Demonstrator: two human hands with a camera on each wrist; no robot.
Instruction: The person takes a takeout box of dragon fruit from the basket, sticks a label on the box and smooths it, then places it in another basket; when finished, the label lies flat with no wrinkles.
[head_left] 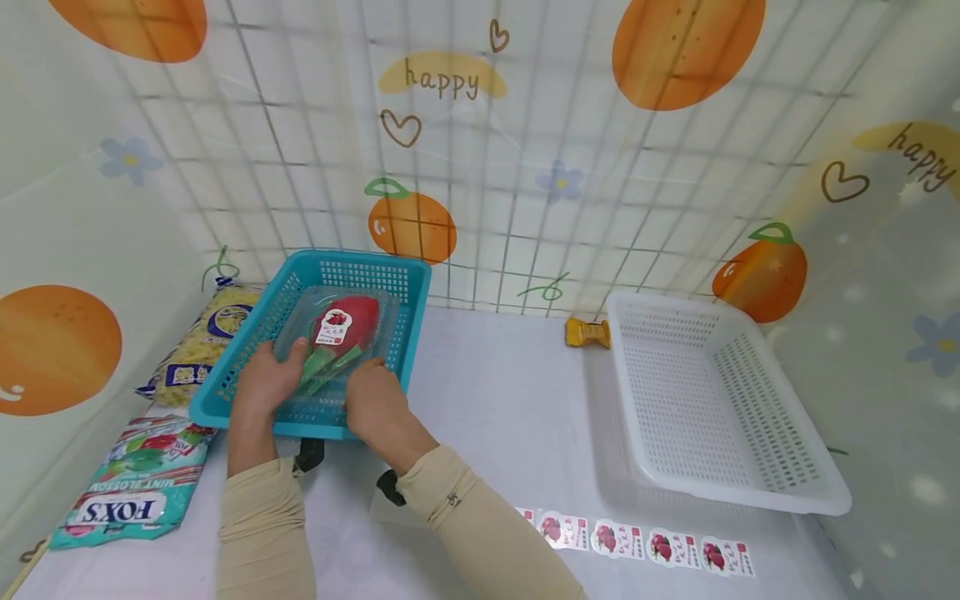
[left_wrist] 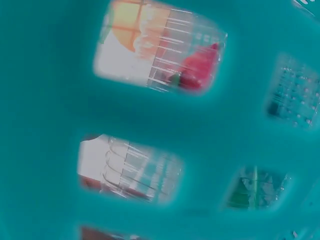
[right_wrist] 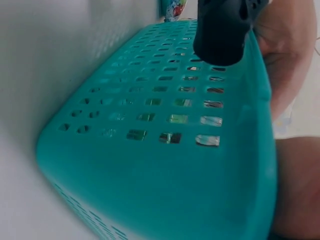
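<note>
In the head view a clear plastic clamshell box (head_left: 298,315) sits inside the blue-green basket (head_left: 415,333). A red fruit (head_left: 363,321) with green tips, seemingly a dragon fruit, lies in it under a white fruit sticker (head_left: 334,327). My left hand (head_left: 267,379) holds the box's near left side, thumb up along it and the other fingers partly hidden. At the near right corner my right hand (head_left: 377,400) grips the box edge with curled fingers. The left wrist view is filled by the basket's holed wall (left_wrist: 50,110). In the right wrist view the basket's near side (right_wrist: 150,160) appears.
A white basket (head_left: 637,400) stands at the right, beside a small yellow-wrapped item (head_left: 588,332). Several stickers (head_left: 617,539) lie in a row at the front. Left of the blue-green basket are a pasta bag (head_left: 189,350) and a FOX'S candy bag (head_left: 142,483). A wire grid (head_left: 510,208) rises behind.
</note>
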